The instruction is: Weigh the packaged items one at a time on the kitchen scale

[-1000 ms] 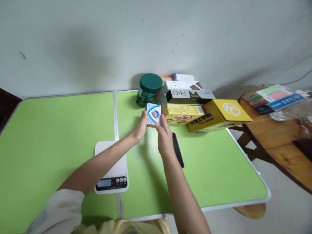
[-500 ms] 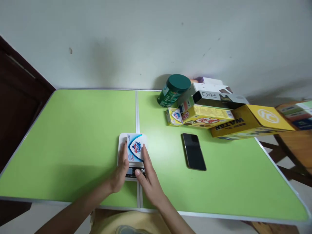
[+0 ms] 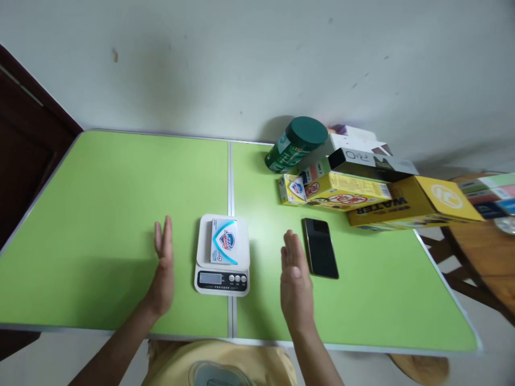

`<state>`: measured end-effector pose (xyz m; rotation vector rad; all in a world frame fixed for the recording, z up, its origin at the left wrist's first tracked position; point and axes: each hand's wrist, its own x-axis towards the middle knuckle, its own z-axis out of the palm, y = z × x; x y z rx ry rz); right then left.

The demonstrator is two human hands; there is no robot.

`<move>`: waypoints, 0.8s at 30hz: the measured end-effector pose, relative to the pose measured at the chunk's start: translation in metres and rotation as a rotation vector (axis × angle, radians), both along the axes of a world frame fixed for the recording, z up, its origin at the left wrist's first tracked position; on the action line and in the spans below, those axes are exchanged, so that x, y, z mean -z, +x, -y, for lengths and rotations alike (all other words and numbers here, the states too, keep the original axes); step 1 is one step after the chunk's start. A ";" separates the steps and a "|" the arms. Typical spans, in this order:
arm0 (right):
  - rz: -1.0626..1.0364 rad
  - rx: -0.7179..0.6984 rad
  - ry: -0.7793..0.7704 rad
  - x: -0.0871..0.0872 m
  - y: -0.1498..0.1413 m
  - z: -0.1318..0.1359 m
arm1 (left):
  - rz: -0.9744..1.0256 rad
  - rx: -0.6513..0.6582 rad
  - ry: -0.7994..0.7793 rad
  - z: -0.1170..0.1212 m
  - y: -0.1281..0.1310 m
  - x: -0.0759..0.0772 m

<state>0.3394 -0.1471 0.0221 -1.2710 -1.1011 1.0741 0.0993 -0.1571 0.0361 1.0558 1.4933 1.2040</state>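
Note:
A white and blue soap box lies on the platform of a white digital kitchen scale. The scale's grey display and its round buttons face me. To the left of the scale, my left hand is raised with fingers stretched out, holding nothing. On the other side, my right hand is likewise empty, fingers extended and palm turned inward. It is close to a black smartphone that lies flat on the table. Neither hand touches the scale or the soap box.
At the back right of the green table stand a green lidded canister, a small yellow soap box, a yellow carton, a dark box and a large yellow WATER box. A wooden stool stands at right.
Both hands have moved apart from the sides of the soap box, the left one leftward and the right one rightward. The soap box stays on the scale, whose display is now uncovered.

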 end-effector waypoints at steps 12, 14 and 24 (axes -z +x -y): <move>-0.042 0.022 -0.030 0.003 -0.001 0.000 | 0.119 -0.057 0.037 -0.002 -0.006 -0.004; -0.062 0.012 -0.025 0.002 -0.001 0.001 | 0.118 -0.049 0.039 -0.002 -0.006 -0.005; -0.193 -0.053 -0.094 0.002 -0.010 0.005 | 0.176 0.007 -0.011 0.003 0.004 -0.009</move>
